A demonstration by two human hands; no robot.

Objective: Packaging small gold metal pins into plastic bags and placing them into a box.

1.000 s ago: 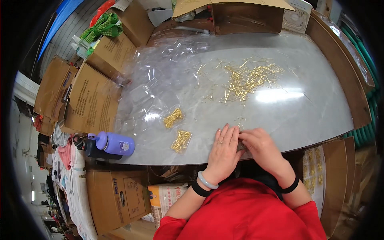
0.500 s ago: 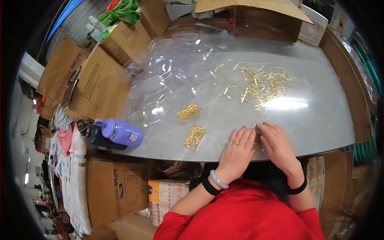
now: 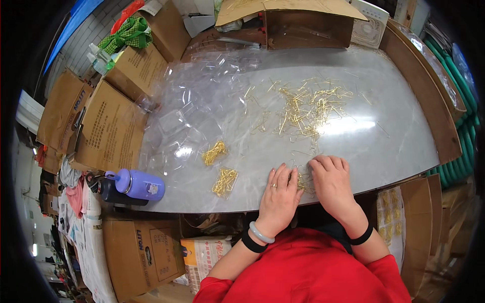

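Left hand (image 3: pixel 279 194) flat on grey table (image 3: pixel 384 136), fingers spread, palm down, gripping nothing visible. Right hand (image 3: pixel 331 182) alongside, fingers curled slightly over small cluster of gold wire clips (image 3: pixel 304 182) lying between both hands at near table edge; whether any clip is pinched, cannot tell. Same posture and position as half a second ago: hands unmoved relative to cluster. Two packed clip bundles (image 3: pixel 225 182) still left of left hand, unchanged. Loose clip heap (image 3: pixel 308 108) still mid-table, well apart. Clear plastic bags (image 3: pixel 197 106) at far left. Purple bottle (image 3: pixel 136 184) on table's left edge, as before.
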